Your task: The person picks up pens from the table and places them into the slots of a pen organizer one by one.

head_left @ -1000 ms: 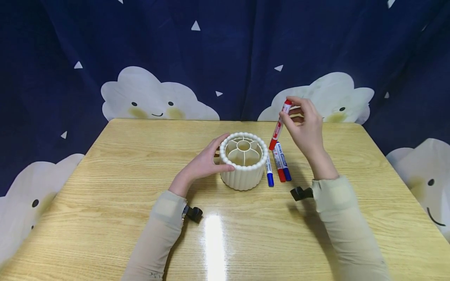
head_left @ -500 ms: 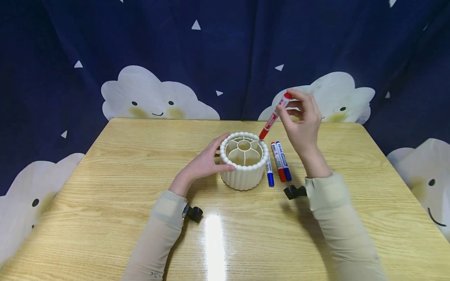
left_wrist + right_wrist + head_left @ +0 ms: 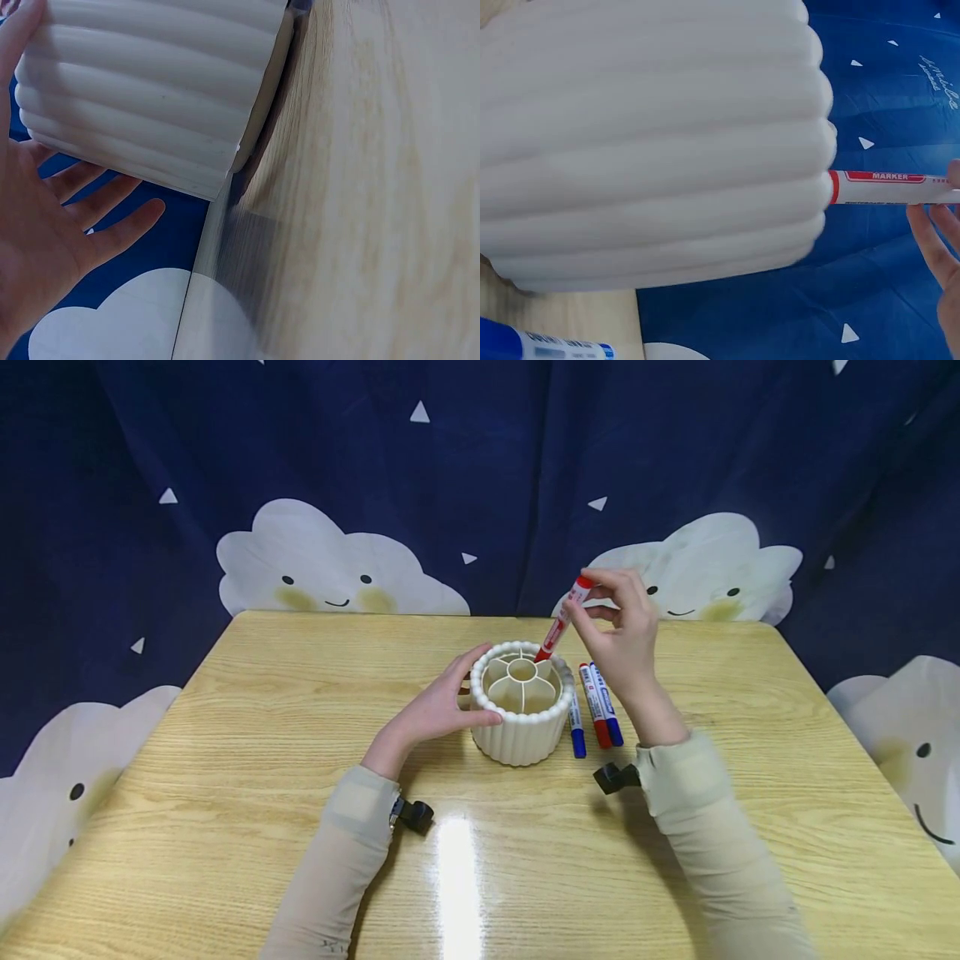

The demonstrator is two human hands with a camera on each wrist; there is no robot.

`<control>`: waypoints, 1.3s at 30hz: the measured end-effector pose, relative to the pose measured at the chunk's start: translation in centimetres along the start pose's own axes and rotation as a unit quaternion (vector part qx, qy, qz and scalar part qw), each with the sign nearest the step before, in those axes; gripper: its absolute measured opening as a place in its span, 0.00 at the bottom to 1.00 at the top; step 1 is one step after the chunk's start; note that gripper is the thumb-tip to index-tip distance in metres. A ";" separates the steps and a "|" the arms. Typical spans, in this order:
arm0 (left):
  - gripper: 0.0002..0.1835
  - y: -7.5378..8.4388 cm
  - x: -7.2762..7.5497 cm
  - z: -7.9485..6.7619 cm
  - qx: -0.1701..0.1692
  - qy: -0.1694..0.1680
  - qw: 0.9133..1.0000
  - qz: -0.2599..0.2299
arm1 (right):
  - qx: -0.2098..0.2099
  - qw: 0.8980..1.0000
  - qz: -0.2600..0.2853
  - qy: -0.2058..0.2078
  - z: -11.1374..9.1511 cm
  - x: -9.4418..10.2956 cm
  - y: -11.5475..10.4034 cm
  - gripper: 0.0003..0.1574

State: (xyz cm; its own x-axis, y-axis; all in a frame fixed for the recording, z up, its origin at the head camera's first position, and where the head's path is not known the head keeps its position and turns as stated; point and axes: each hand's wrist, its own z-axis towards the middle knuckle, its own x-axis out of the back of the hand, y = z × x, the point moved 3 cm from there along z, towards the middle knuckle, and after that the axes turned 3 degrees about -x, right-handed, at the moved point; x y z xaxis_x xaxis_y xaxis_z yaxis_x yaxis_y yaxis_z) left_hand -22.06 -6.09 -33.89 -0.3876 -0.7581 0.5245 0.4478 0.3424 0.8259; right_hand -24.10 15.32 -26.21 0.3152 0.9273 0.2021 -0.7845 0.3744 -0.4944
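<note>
A cream round pen holder with a beaded rim and flower-shaped dividers stands on the table. My left hand holds it from the left, thumb over the front rim and index finger around the back. In the left wrist view, the other fingers spread beside the ribbed wall. My right hand pinches a red marker near its upper end. The marker tilts, its lower red end just inside the holder's back-right rim; in the right wrist view the holder's wall hides that end.
Close to the holder's right side lie a blue marker, a red marker and another blue one on the wooden table. Behind the table's far edge hangs a dark blue curtain with clouds.
My right hand has moved left with the red marker, from over the loose markers to the holder, and its lower end has dipped inside the rim. The left hand and holder have stayed put.
</note>
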 end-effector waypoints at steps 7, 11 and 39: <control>0.50 0.1 0.0 0.0 0.002 -0.002 1.000 0.002 | -0.034 0.999 0.036 -0.017 -0.7 -0.7 -0.8 0.19; 0.49 0.2 0.0 0.0 0.000 -0.003 1.000 0.003 | -0.046 0.997 0.057 -0.027 -1.0 -1.0 -1.3 0.18; 0.50 -3.1 -0.6 0.8 -0.007 0.010 1.000 0.014 | -0.125 0.986 0.063 -0.092 -4.2 -2.3 -0.1 0.17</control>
State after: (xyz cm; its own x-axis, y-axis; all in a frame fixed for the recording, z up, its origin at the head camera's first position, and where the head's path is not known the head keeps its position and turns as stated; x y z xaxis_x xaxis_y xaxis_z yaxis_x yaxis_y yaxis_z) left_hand -23.87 -6.25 -36.60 -0.3580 -0.7596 0.5430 0.4701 0.3558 0.8077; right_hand -22.54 13.13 -30.16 0.1036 0.9591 0.2634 -0.6478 0.2660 -0.7139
